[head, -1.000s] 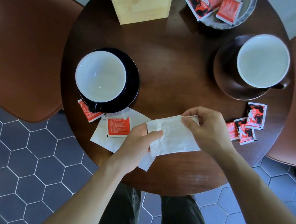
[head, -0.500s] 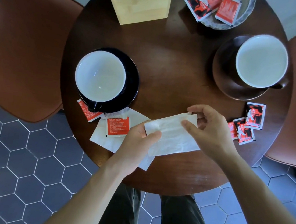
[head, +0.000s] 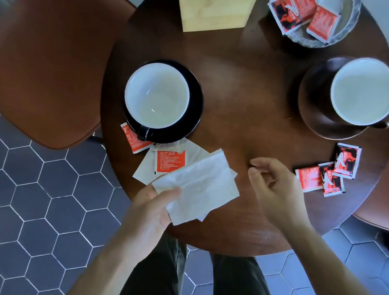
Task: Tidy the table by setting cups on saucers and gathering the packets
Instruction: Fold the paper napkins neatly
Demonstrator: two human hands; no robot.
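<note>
From the head camera, looking straight down, the round dark wooden bench (head: 243, 85) carries two white-lined cups, each already seated on a saucer: the left cup (head: 157, 95) on a black saucer (head: 196, 104), the right cup (head: 364, 90) on a brown saucer (head: 313, 107). The left hand (head: 150, 212) pinches a folded white napkin (head: 199, 186) between thumb and fingers, holding it above the near edge of the bench. The right hand (head: 273, 189) hovers just beside the napkin, apart from it, its fingers loosely curled and holding nothing. Beneath the napkin lies another white napkin (head: 145, 168) with a red packet (head: 169, 161) on it, and a second red packet (head: 134, 141) pokes out from under the black saucer. Three more packets (head: 327, 173) lie clustered near the right edge, below the brown saucer. At the far side a grey dish (head: 342, 30) holds several packets (head: 299, 11), next to a light wooden box (head: 215, 7).
</note>
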